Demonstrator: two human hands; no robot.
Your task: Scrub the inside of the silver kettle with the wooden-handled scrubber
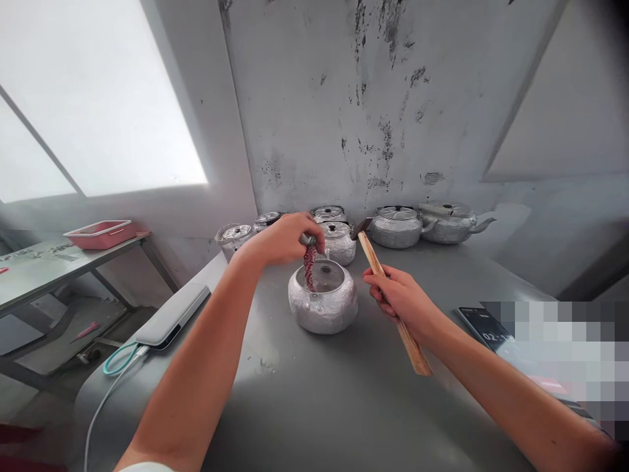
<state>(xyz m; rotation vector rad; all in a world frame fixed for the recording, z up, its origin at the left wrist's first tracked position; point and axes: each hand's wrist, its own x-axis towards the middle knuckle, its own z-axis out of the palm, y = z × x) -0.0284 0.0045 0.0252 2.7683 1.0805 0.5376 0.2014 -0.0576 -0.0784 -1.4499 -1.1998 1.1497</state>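
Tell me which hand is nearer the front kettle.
Left. The left hand holds a red-wrapped handle just above the kettle; the right hand is apart to its right, gripping a wooden-handled hammer.

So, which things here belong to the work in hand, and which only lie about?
In use: left hand on the nearest silver metal kettle; right hand holding the wooden-handled hammer.
Lying about: rear silver kettles, white power bank, black phone, pink tray.

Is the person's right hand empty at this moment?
No, the right hand grips a wooden-handled hammer, while the left hand holds the kettle by its handle.
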